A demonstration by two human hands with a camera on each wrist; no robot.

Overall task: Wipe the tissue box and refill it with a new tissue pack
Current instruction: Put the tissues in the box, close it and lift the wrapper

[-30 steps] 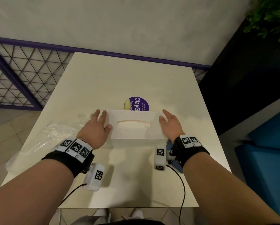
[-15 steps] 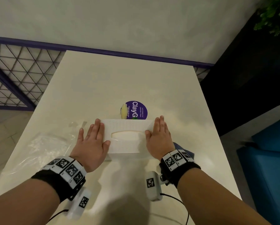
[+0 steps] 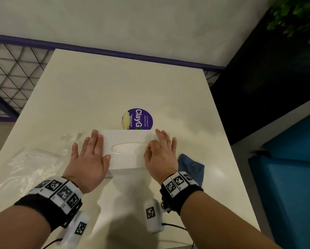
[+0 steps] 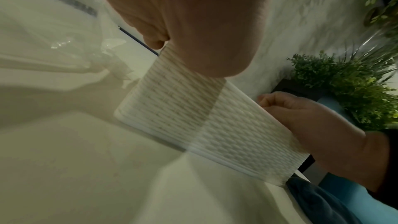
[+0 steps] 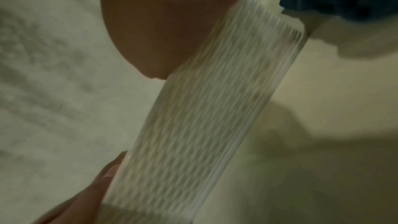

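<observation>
surface: cream table [image 3: 114,90] | on it: white tissue box [image 3: 127,139], blue cloth [image 3: 191,166], clear plastic wrapper [image 3: 30,166], purple round sticker [image 3: 141,118]

Dim greenish indoor light; soft shadows near table [image 3: 150,90] edge; wrist views blurred, wide-angle edges warped.

A pale cream table [image 3: 125,87] stands with its far edge against a plain off-white wall [image 3: 132,20], along whose base runs a purple rail [image 3: 114,52]. Beyond the table's left edge, a purple-framed diamond-mesh fence [image 3: 12,76] stands over light floor tiles. Off its right edge lie a black panel [image 3: 258,90], blue upholstered seating [image 3: 291,177] and, at the far right corner, green foliage [image 3: 301,17]; the lighting is dim and even.
</observation>
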